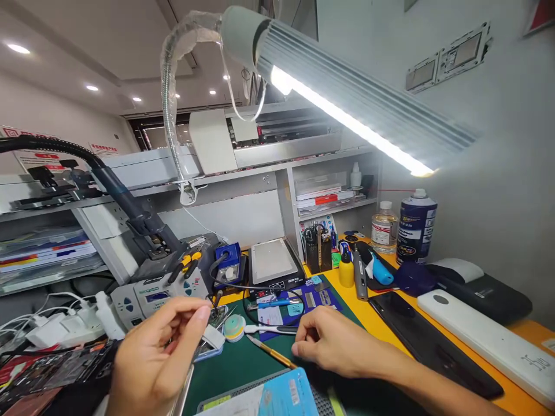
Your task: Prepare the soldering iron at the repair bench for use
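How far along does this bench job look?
Done: tools laid out on the green mat. In hand: the left hand pinches something small above a circuit board; the right hand rests near a brass-tipped tool. Left: the black phone lies untouched.

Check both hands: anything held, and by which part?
Left hand: fingers pinch a small circuit board at its near edge. Right hand: rests fingers-down on the green mat; whether it holds anything cannot be told.

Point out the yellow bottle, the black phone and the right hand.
yellow bottle (346, 273), head view, on its body.
black phone (416, 332), head view, on its screen.
right hand (336, 342), head view, on its back.
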